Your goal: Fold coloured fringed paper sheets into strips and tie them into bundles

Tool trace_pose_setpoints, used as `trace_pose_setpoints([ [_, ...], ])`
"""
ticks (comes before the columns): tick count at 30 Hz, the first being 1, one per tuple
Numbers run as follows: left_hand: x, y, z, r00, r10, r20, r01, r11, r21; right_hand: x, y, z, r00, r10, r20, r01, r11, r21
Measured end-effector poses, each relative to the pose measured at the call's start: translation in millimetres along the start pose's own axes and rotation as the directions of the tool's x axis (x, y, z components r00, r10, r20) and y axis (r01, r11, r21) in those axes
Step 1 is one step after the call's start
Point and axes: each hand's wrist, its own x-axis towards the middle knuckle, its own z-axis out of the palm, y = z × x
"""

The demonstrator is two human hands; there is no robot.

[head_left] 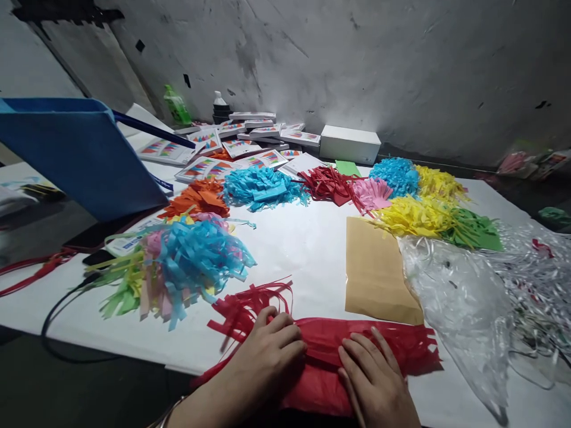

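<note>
Pressing on red tissue paper [319, 389] at the near edge of the surface [289, 244], both hands have their fingers bent over it: the left hand [279, 345] beside loose strips on the left, the right hand [377, 371] toward the fringed right end. I cannot tell whether either pinches a fold, since the fingertips' undersides are hidden. The paper looks thin, so a hard pull might tear it; strips trapped under the left forearm could crease or tangle. The forearms are cut off by the picture's edge.

Farther out on the right, a clear plastic bag [459, 315] lies just beside the fringe and might snag it; the bag's creases and glare obscure its contents. A brown sheet [379, 273] lies next to it. On the left, a blue tassel bundle [200, 246] partly hides paler strips. At the far side, overlapping printed boxes [259, 134] carry lettering too small to read.
</note>
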Motion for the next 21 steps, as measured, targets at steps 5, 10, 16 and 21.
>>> trace_pose_setpoints([
  [5, 13.2, 7.7, -0.3, 0.975, -0.219, 0.046, 0.213, 0.972, 0.103, -5.1, -7.3, 14.3, 0.937, 0.344, -0.056, -0.339, 0.937, 0.084],
  [10, 20.4, 10.7, -0.5, 0.948, -0.303, 0.101, 0.284, 0.945, 0.162, 7.5, -17.8, 16.6, 0.918, 0.381, -0.11, -0.379, 0.925, 0.041],
  [16, 15.4, 5.9, 1.2, 0.996, -0.086, 0.004, 0.086, 0.991, 0.103, 26.6, -28.2, 17.9, 0.957, 0.27, -0.11, -0.257, 0.96, 0.113],
  [21, 16.0, 7.8, -1.8, 0.994, 0.075, -0.074, -0.069, 0.995, 0.078, 36.0, -33.9, 19.6, 0.94, 0.326, -0.097, -0.309, 0.938, 0.159],
])
